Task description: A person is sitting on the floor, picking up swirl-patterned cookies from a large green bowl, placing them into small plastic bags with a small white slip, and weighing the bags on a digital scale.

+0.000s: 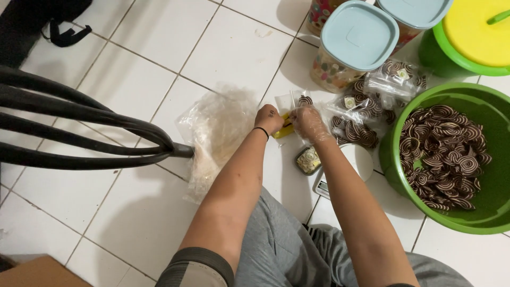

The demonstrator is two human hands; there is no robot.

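Leftmost, dark curved chair legs (79,127) sweep in from the frame's edge and end just beside a crumpled heap of clear plastic bags (218,133) on the white tiled floor (159,32). Above and below the chair legs the tiles lie bare, so the widest open room is along the left and top of the view; a brown cardboard corner (32,273) cuts in at the bottom left.

Next comes the left hand (268,118), with a thin black band at the wrist, closed in a pinch on a small yellow piece (282,130). Touching it from the other side, the right hand (309,125), in a clear plastic glove, grips the same spot. Between them they hold a small clear packet (300,101) with 1 brown-and-cream spiral biscuit showing inside, just above the floor at centre frame.

Below the hands, a small tin (308,160) sits by a white lid (361,159). Right of the hands the space tightens: filled packets of spiral biscuits (366,114) crowd against 2 patterned jars with pale blue lids (358,34). At the far right a green basin (491,114), its rim close to the packets, holds a loose pile of the same striped biscuits (446,154), and a green tub with a yellow lid (475,34) stands behind it.
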